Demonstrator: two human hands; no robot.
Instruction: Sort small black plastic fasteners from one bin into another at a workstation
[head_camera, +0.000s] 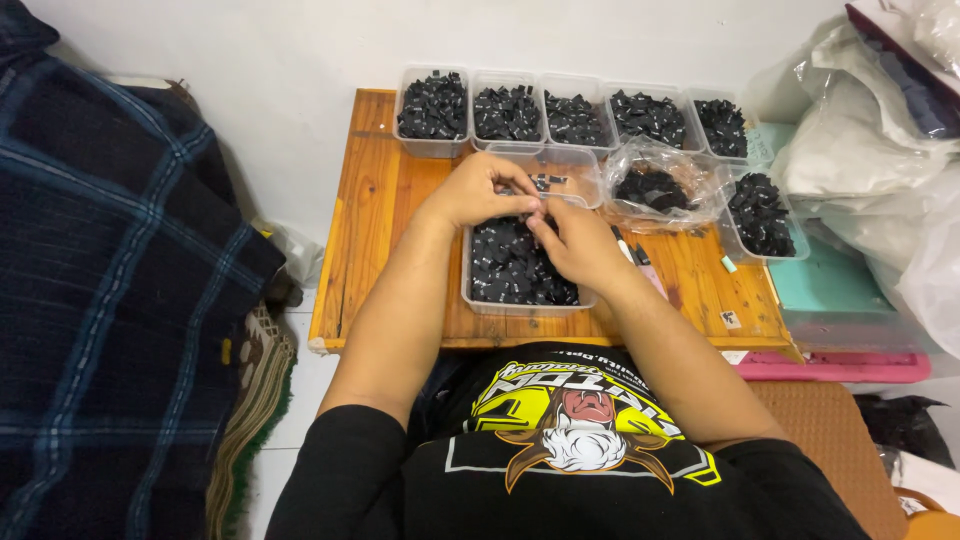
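**Hands meet over a tub of black pieces**

The left hand (478, 190) and right hand (575, 243) touch fingertip to fingertip, pinching a small black piece (541, 183). Beneath them a clear tub (515, 302) of such pieces sits on the wooden surface (380, 200). A row of filled tubs (432, 146) lines the wall.

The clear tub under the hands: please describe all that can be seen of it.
The clear tub is a rectangular container of thin transparent plastic, open at the top, upright on the wooden table. Small black pieces nearly fill it. The left hand and right hand meet above its far end, hiding that part.
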